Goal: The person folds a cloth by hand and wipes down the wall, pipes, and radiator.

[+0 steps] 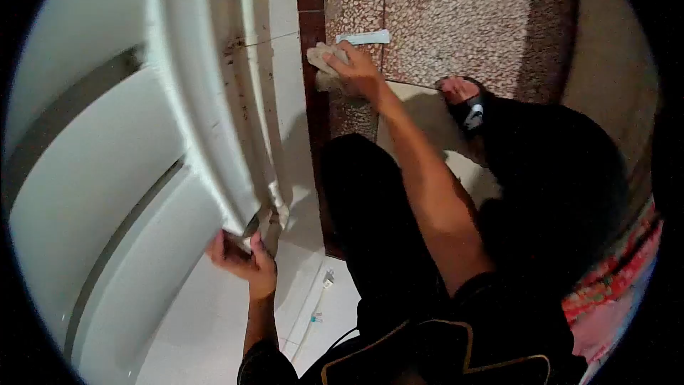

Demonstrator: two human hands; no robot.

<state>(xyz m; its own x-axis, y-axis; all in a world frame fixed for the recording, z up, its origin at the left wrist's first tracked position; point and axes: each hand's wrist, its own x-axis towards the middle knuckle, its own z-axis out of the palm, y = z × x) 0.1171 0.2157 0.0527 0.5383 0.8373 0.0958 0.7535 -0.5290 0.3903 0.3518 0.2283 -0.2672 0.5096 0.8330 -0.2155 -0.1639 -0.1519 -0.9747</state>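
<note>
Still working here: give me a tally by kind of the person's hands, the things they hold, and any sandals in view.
Hands: 2 (left hand, right hand)
Held things: 2 (white panel, beige cloth)
Sandals: 1 (black sandal)
Total: 5

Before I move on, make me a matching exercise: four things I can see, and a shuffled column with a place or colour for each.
1. left hand
2. cloth
3. sandal
4. pale strip

A. lying on the speckled surface
B. black with a white mark
C. at one end of the white panel
D. in the right hand

Pairs: 1-C, 2-D, 3-B, 4-A
</note>
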